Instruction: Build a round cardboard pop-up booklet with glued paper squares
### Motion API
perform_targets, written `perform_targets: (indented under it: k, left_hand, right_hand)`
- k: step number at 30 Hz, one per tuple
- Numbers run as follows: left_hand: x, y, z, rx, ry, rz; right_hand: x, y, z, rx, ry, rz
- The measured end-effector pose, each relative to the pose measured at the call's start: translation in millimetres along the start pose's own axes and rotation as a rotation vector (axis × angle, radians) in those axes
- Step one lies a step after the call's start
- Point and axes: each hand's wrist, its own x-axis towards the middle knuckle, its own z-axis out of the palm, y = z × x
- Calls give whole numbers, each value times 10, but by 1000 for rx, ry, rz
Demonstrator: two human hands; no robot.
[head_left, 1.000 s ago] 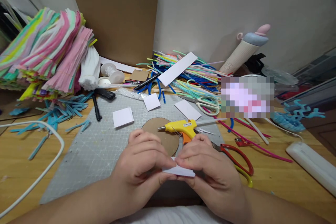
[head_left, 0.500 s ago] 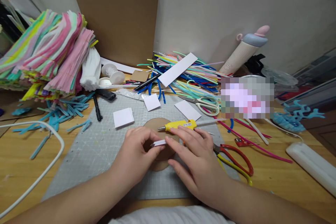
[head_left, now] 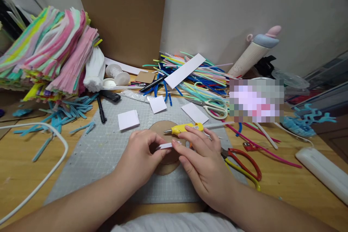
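Observation:
A small folded piece of white paper (head_left: pixel 166 145) is pinched between the thumb and fingers of my left hand (head_left: pixel 143 154). The index fingertip of my right hand (head_left: pixel 203 159) touches the paper's right end, while its thumb stays apart lower down and the other fingers stretch out. Beneath both hands lie round cardboard discs (head_left: pixel 160 126), partly covered. A yellow hot glue gun (head_left: pixel 179 129) with a clear glue stick rests just beyond my right fingers, partly hidden by them.
A grey cutting mat (head_left: pixel 89 166) carries white paper cards (head_left: pixel 128 120) and white-handled scissors (head_left: pixel 216 108). Red-and-yellow-handled pliers (head_left: pixel 246 163) lie right. Pipe cleaners (head_left: pixel 54 50) are heaped left and at the back. A white cable (head_left: pixel 63 148) curves along the left; a white power strip (head_left: pixel 322 172) sits far right.
My right thumb has shifted slightly up and right, and my right fingers have lifted a little. The left hand keeps its pinch on the paper.

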Motion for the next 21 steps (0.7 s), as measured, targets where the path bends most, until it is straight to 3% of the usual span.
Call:
perform_targets:
  k: [12,17,21]
  left_hand:
    - [12,5,-16,17,0,-31]
    - [-2,50,-124,-18,5,149]
    - [25,91,-289,88,-50,304]
  right_hand:
    - [-2,41,-58,-38,28,-48]
    - [-19,106,-125,-14,43,-53]
    - [-27,170,-176,11,108,1]
